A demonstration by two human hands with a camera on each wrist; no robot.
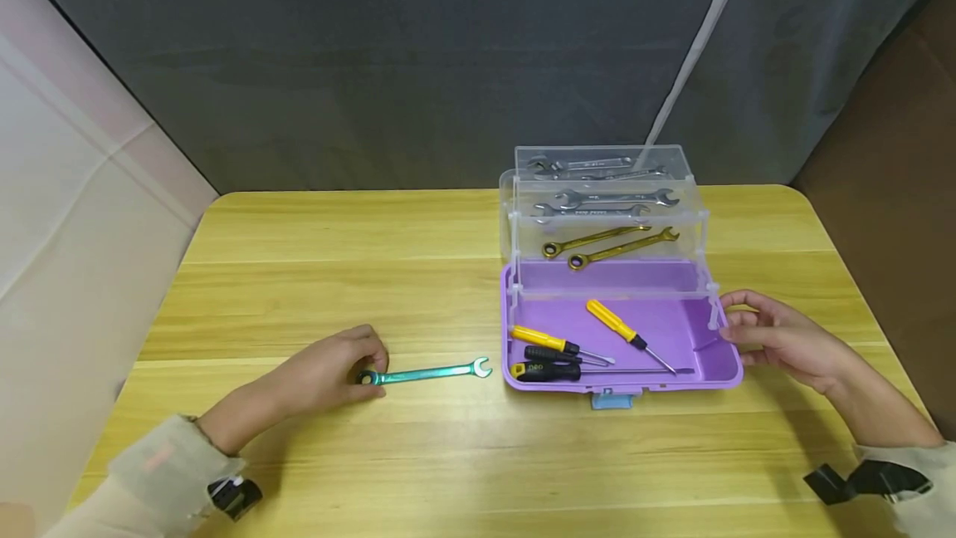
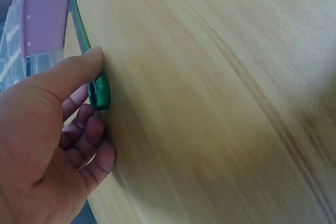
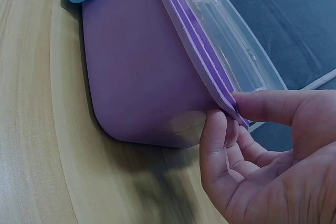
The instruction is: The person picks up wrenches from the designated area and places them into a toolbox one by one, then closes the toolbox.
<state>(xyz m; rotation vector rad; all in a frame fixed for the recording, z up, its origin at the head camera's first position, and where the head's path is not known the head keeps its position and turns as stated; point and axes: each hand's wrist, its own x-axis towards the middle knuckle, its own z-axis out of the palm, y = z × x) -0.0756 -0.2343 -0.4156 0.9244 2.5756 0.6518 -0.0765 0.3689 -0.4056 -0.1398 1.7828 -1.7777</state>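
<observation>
My left hand pinches the ring end of a green combination wrench between thumb and fingers, close over the table. The wrench's open end points right, toward the purple toolbox. In the left wrist view, the thumb lies on the green wrench near its ring. My right hand grips the toolbox's right rim, thumb on top and fingers curled beneath, as the right wrist view shows at the purple rim. Yellow screwdrivers and black-handled screwdrivers lie in the bottom.
Clear tiered trays stand raised behind the box. They hold gold wrenches and several silver wrenches. A blue latch hangs at the box's front. Beyond the wooden table is a dark curtain.
</observation>
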